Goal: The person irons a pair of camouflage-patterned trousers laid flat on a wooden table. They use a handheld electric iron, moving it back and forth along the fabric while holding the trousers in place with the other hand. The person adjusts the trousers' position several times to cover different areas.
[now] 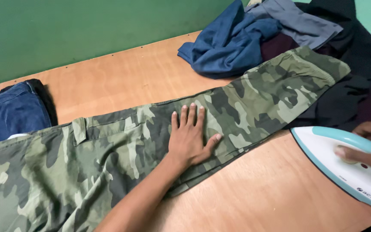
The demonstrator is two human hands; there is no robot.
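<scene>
One pair of camouflage trousers point(108, 150) lay flat across the counter point(271, 193); left hand point(190, 137) pressed spread upon them. Right hand point(366, 150), beside the trousers, gripped an iron point(344, 167), apparently not yet applied.

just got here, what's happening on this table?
A person is ironing. The left hand lies flat, fingers spread, on a leg of camouflage trousers laid across the wooden table. The right hand has its grip on the handle of a white and teal iron, at the table's right edge, off the trousers. A pile of clothes sits at the far end, folded jeans on the left.
</scene>
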